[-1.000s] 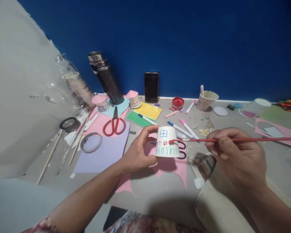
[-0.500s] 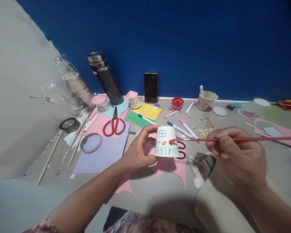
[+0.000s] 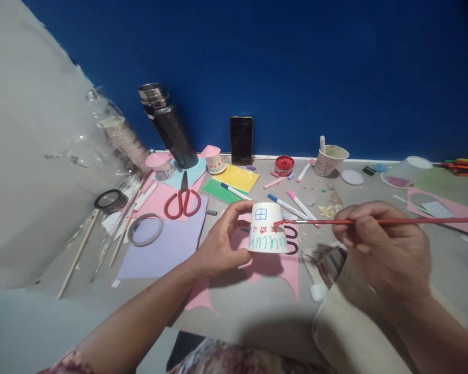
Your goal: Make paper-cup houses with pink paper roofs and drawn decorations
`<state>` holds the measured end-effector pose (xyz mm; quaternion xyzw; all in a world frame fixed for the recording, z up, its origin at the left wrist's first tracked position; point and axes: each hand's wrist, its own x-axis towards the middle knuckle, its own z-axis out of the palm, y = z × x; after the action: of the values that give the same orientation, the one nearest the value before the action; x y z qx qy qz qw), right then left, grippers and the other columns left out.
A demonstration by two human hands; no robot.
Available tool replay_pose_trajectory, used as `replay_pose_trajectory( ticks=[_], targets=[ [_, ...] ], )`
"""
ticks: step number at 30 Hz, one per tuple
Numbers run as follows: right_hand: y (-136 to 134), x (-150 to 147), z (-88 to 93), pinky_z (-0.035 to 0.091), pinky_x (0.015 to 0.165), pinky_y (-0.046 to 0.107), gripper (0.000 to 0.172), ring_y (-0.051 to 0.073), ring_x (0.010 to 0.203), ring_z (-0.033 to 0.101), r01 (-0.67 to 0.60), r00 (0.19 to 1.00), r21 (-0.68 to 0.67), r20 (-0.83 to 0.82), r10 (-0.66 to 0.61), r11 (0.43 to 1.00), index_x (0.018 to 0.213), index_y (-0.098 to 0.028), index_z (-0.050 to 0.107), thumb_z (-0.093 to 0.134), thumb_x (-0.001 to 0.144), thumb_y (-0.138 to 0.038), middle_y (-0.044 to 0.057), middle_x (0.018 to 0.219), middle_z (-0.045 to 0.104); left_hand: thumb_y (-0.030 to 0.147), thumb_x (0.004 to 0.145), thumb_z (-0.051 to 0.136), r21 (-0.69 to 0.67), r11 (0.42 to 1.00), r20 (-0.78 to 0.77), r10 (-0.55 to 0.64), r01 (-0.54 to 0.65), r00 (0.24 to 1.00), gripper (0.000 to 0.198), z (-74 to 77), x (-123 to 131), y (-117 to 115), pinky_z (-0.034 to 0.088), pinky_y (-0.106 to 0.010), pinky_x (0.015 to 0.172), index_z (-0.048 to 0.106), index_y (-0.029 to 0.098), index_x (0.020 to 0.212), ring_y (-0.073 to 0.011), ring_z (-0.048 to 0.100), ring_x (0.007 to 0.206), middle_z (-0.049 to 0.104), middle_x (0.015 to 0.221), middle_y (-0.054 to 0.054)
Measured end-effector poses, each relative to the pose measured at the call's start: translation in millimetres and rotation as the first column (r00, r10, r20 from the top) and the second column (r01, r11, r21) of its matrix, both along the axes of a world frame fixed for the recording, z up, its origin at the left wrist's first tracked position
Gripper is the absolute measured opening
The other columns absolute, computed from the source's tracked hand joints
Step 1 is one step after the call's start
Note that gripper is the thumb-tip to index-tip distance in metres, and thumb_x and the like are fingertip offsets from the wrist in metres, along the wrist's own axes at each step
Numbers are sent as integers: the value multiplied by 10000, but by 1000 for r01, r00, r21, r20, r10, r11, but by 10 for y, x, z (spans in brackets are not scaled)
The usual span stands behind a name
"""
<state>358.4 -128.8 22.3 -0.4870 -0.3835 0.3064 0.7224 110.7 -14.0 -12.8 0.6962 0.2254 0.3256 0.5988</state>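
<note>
An upside-down white paper cup (image 3: 271, 213) is held by my left hand (image 3: 222, 236), fingers behind it and thumb at its lower edge. On the cup are a blue window drawing, red dabs and green grass strokes. My right hand (image 3: 386, 249) pinches a thin red paintbrush (image 3: 359, 222) lying nearly level, its red-wet tip at the red dabs on the cup's side. Beneath the cup lies pink paper (image 3: 273, 272) with curved cut-outs. Dark looped scissor handles (image 3: 292, 240) show partly behind the cup.
Red-handled scissors (image 3: 182, 200) and a tape roll (image 3: 145, 229) rest on lilac paper (image 3: 159, 257). Behind stand a flask (image 3: 171, 130), a phone (image 3: 241, 140), an open red paint jar (image 3: 284, 165) and a patterned cup (image 3: 329, 160). Several markers (image 3: 288, 206) lie mid-table. Cloth (image 3: 347, 317) hangs at the front right.
The brush tip has stayed at the cup's red dabs with only a slight shift. Both hands hold nearly the same pose, and the whole view has moved very slightly.
</note>
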Motion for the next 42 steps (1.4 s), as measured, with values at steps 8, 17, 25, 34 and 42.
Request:
replay_pose_trajectory(
  ticks=[8, 17, 25, 34, 42],
  targets=[
    [-7, -12, 38, 440, 488, 241, 189, 134, 582, 580, 49, 999, 4, -22, -49, 999, 814, -230, 734, 853, 852, -372, 33, 751, 730, 65, 675, 765, 5, 1000, 40, -10, 10, 999, 809, -14, 17, 0, 453, -503, 1125, 523, 305, 1408, -335, 537, 1360, 547, 1472, -96],
    [-5, 1, 45, 439, 487, 256, 164, 144, 585, 573, 28, 999, -5, -34, -28, 1000, 817, -248, 743, 851, 855, -365, 35, 750, 725, 36, 668, 745, -36, 999, 72, -11, 13, 997, 804, 4, 26, -6, 452, -471, 1099, 528, 305, 1394, -323, 524, 1363, 542, 1465, -87],
    [-9, -12, 16, 430, 493, 268, 130, 146, 567, 555, 1, 1000, -14, -29, -1, 1000, 823, -251, 749, 829, 873, -340, 29, 739, 734, 45, 661, 736, -27, 1000, 71, -8, 10, 997, 794, 24, 34, -9, 449, -459, 1084, 532, 299, 1385, -319, 528, 1348, 546, 1447, -85],
    [-1, -24, 36, 430, 493, 249, 163, 134, 575, 577, 44, 999, 14, -30, -43, 999, 808, -230, 734, 837, 866, -342, 28, 744, 731, 43, 671, 745, -41, 999, 70, -15, 18, 997, 789, 37, 31, -17, 446, -474, 1104, 518, 283, 1387, -325, 516, 1370, 536, 1464, -100],
    [-8, -12, -2, 433, 500, 263, 130, 134, 561, 552, -11, 1000, -13, -20, 11, 1000, 831, -241, 736, 820, 881, -327, 23, 743, 731, 81, 673, 757, -22, 1000, 53, -8, 9, 999, 776, 51, 38, -16, 453, -470, 1093, 525, 294, 1381, -325, 532, 1349, 550, 1447, -94]
  ],
)
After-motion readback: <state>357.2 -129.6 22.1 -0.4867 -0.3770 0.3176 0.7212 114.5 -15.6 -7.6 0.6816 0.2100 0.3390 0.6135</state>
